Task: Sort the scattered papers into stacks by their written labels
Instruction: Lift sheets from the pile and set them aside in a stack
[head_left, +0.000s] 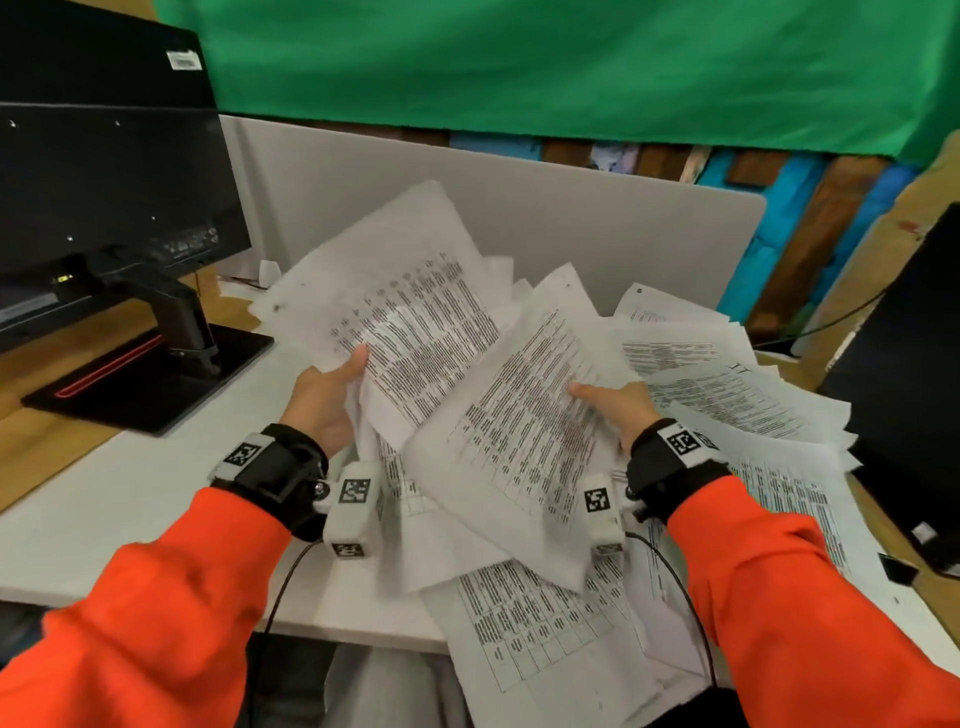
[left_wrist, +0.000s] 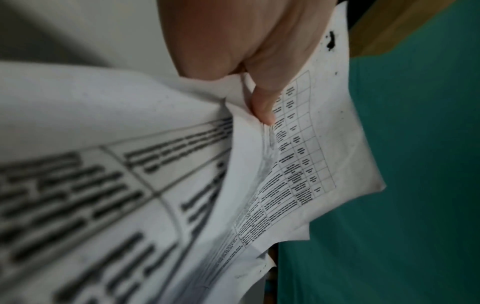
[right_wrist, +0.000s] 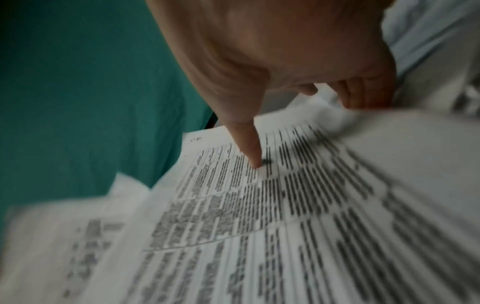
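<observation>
Two bunches of printed table sheets are held up over the desk. My left hand (head_left: 332, 387) pinches the left bunch (head_left: 400, 296) by its near edge, thumb on top; in the left wrist view the thumb (left_wrist: 262, 105) presses on the gridded sheet (left_wrist: 306, 148). My right hand (head_left: 613, 400) holds the right bunch (head_left: 519, 415) at its right edge, thumb across the print; the right wrist view shows the thumb (right_wrist: 249, 148) on the blurred sheet (right_wrist: 285, 205). More loose papers (head_left: 727, 384) lie piled on the desk to the right and in front (head_left: 540, 623).
A black monitor (head_left: 104, 171) on its stand (head_left: 150, 374) fills the left. A grey divider panel (head_left: 571, 218) backs the white desk (head_left: 104, 499). Another dark screen (head_left: 904, 364) stands at the right edge. A green cloth (head_left: 571, 67) hangs behind.
</observation>
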